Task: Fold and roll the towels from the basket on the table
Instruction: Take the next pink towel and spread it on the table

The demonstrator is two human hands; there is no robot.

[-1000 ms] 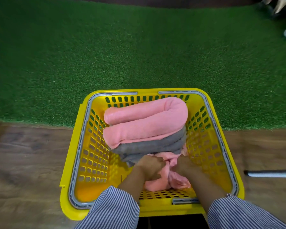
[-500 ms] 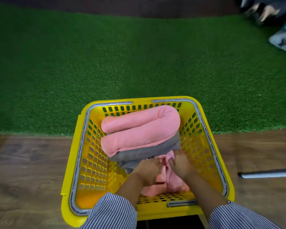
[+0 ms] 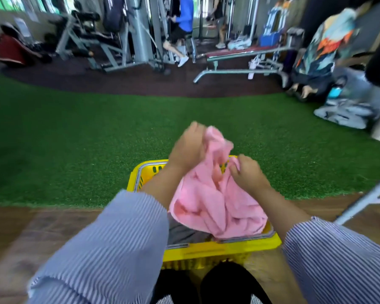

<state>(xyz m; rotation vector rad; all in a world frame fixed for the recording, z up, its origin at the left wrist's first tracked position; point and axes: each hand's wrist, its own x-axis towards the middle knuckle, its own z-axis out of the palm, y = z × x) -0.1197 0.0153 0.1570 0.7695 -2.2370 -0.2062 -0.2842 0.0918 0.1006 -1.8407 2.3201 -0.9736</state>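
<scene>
A crumpled pink towel (image 3: 215, 200) hangs in the air above the yellow basket (image 3: 206, 251). My left hand (image 3: 187, 148) grips its top edge, raised high. My right hand (image 3: 248, 172) pinches the towel lower down on the right. A grey towel (image 3: 184, 234) shows in the basket under the pink one. The other towels in the basket are hidden by my arms and the lifted towel.
The basket stands on a wooden floor (image 3: 31, 233) at the edge of green artificial turf (image 3: 75, 139). Gym machines (image 3: 127, 34), a bench (image 3: 246, 53) and people stand beyond the turf. A white metal leg (image 3: 364, 200) slants at the right.
Both hands have pulled the pink towel from the front of the basket and lifted it up. The view has tilted upward, showing the gym behind.
</scene>
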